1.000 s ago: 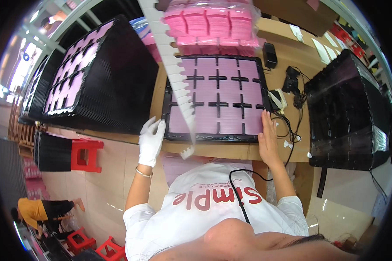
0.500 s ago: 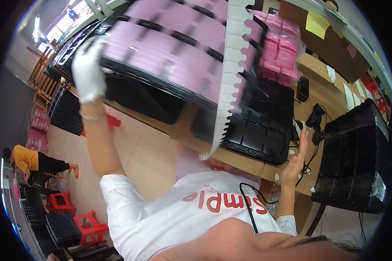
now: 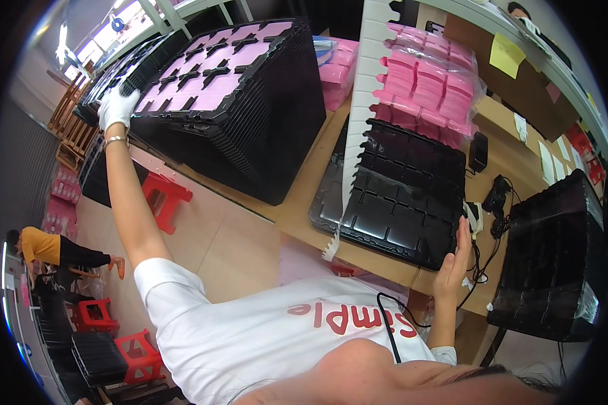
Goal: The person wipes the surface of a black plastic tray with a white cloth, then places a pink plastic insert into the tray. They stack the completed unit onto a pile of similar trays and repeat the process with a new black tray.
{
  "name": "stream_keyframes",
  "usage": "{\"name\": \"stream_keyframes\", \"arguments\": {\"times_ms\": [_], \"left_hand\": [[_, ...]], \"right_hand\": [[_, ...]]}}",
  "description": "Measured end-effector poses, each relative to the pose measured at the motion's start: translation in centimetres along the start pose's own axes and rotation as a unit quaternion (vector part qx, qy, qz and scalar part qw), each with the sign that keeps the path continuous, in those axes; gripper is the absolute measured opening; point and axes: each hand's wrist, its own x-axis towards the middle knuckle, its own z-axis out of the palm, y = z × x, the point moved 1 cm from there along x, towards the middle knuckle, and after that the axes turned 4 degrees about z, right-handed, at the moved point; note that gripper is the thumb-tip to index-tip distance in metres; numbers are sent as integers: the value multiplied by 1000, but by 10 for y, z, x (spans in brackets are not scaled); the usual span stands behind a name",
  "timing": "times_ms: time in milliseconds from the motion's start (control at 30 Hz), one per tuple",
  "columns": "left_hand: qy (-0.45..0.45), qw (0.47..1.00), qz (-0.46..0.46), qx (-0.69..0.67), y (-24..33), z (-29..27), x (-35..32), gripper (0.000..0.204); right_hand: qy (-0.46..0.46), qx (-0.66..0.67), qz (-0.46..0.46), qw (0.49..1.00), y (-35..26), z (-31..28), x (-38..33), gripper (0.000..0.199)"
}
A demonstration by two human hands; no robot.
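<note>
My left hand (image 3: 118, 110), in a white glove, is at the left corner of a tall stack of black plastic trays (image 3: 270, 115). Its fingers are apart and beside the top tray's edge; whether they touch it I cannot tell. Pink sheets (image 3: 253, 57) lie in the top tray, with black cross-shaped ribs showing between them. On the right, my bare right hand (image 3: 454, 263) is open, fingers straight, alongside the near right corner of an empty black tray (image 3: 405, 216) on the cardboard-covered table (image 3: 294, 219).
Bagged pink pieces (image 3: 429, 81) stand behind the empty tray. A white notched strip (image 3: 359, 115) crosses the view. Cables (image 3: 498, 202) lie at the right, near another black tray stack (image 3: 550, 256). Red stools (image 3: 165, 199) and a person in yellow (image 3: 44, 243) are at the left.
The pink-filled tray, blurred and raised over the table before, now rests on the stack at the left. My left hand has moved left and slightly down; the right stays near the empty tray.
</note>
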Motion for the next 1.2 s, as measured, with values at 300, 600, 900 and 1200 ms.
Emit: {"name": "stream_keyframes", "arguments": {"times_ms": [300,600,900,1200], "left_hand": [[-106,808,502,-289,147,-59,-158,23],[202,826,518,-89,145,-58,-182,41],[-475,639,173,-579,199,57,-356,21],[-454,500,-63,-735,179,74,-378,33]], "right_hand": [[-55,-4,-42,998,-13,14,17,57],[-46,14,-31,998,-15,4,18,55],[-289,322,192,881,-33,106,15,38],[-407,313,162,843,-52,148,12,22]]}}
